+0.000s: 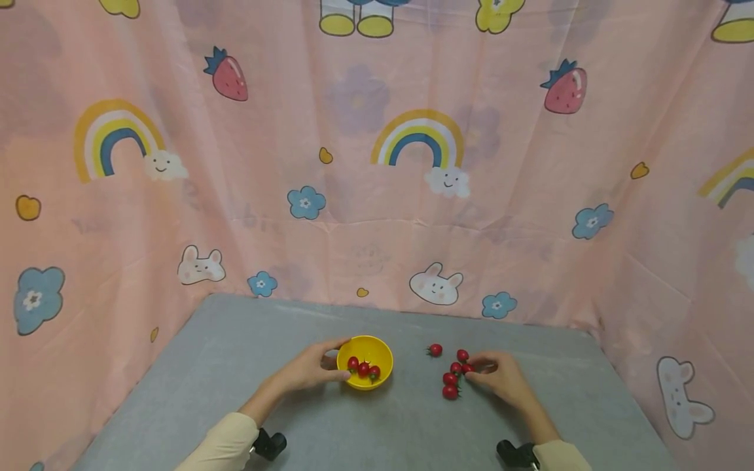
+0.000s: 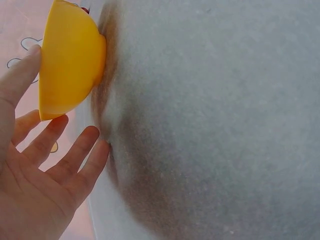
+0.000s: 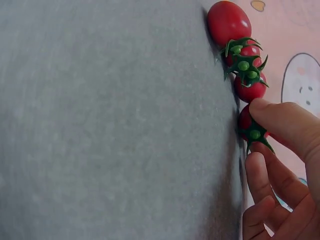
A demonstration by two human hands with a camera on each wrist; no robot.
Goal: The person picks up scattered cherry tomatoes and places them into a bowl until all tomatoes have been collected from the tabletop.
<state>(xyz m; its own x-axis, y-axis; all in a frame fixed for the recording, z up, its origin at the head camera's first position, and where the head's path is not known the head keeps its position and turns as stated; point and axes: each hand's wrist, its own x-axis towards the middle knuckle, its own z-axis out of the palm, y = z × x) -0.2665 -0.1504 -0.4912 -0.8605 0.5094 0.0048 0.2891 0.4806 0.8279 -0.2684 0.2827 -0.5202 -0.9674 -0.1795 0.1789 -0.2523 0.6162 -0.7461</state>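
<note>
A yellow bowl stands on the grey table with three red cherry tomatoes inside. My left hand holds the bowl by its left side, thumb and fingertips spread along the rim; the other fingers extend beside it in the left wrist view. To the right of the bowl lies a loose cluster of cherry tomatoes, some with green stems. My right hand pinches one cherry tomato at the cluster's right side between thumb and fingers, low at the table surface.
One cherry tomato lies apart, at the back left of the cluster. The grey tabletop ends at a pink printed curtain behind and at both sides. Black wrist devices sit near both cuffs.
</note>
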